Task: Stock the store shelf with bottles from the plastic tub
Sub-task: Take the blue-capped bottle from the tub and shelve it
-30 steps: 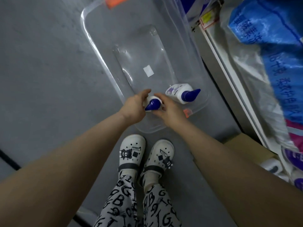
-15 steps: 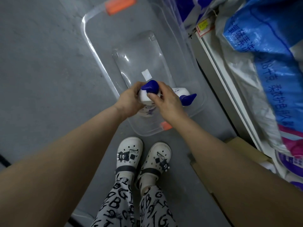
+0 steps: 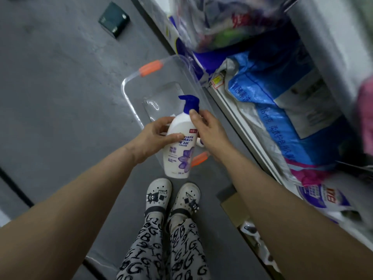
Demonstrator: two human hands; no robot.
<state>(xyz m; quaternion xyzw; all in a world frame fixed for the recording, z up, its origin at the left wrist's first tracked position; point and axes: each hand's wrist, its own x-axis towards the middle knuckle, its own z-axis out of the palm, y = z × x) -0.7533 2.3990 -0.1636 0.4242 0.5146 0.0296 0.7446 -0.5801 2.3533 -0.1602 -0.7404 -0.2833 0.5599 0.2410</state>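
Your white shoes point(image 3: 159, 194) nearest, on grey floor. Your left hand point(image 3: 153, 136) curls round bottle point(image 3: 178, 146), thumb across label. Your right hand point(image 3: 210, 130) holds bottle's shoulder, fingers bent, fingertip at neck under blue pump point(image 3: 189, 102). Bottle lifted over near end of clear plastic tub point(image 3: 129, 85), pump pointing away. Shelf point(image 3: 238, 110) just right of tub, with blue bags point(image 3: 282, 110). Dark box point(image 3: 114, 22) farthest.
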